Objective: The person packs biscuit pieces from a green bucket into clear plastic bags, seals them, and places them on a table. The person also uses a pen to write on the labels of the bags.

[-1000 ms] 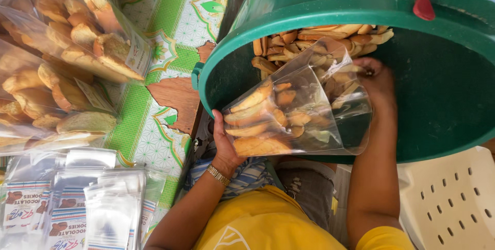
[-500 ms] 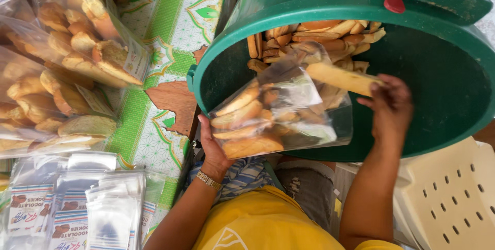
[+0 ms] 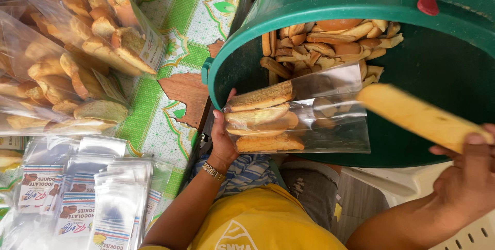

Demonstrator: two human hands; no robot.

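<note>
My left hand [image 3: 223, 139] grips a clear plastic bag [image 3: 330, 110] by its closed end, holding it sideways over the mouth of a big green tub [image 3: 242, 59]. Three long toasted bread slices [image 3: 260, 121] lie stacked inside the bag. My right hand [image 3: 472, 178] holds one more long toasted slice [image 3: 420, 117] just right of the bag's open end. Many loose toasted slices [image 3: 330, 41] are piled in the tub behind the bag.
Filled clear bags of toast [image 3: 67, 59] are heaped at the left on a green patterned tablecloth [image 3: 191, 23]. A stack of empty printed plastic bags [image 3: 87, 198] lies at the lower left. A white perforated plastic chair [image 3: 474, 234] shows at the lower right.
My right hand has drawn back out of the bag toward the lower right and now holds a single long slice. The bag has tipped flatter and looks emptier near its open end.
</note>
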